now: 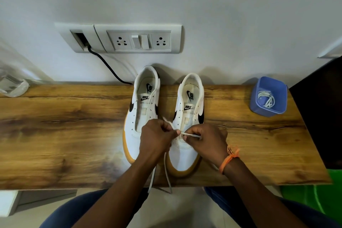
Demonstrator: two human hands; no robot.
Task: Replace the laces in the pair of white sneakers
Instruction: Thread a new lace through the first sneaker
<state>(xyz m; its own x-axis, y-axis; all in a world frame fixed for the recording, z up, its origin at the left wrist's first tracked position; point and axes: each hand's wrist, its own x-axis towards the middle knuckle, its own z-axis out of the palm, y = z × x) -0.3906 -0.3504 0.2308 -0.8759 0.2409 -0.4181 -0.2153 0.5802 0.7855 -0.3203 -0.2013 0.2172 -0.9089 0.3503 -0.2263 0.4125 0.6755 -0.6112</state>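
Two white sneakers with black swooshes and gum soles stand side by side on the wooden table (64, 126), toes toward me. No lace runs through the eyelets of the left sneaker (142, 109). Over the lowest eyelets of the right sneaker (188, 116), both my hands hold a white lace (192, 135). My left hand (157, 139) pinches one part of the lace, and its loose ends hang over the table's front edge. My right hand (205, 140) pinches the lace's other part just right of the eyelets.
A blue plastic tub (268, 96) at the table's right end holds another coiled white lace. A switch-and-socket panel (129, 39) sits on the wall, and a black cable runs down from it behind the left sneaker. A clear object lies at far left, a dark object at far right.
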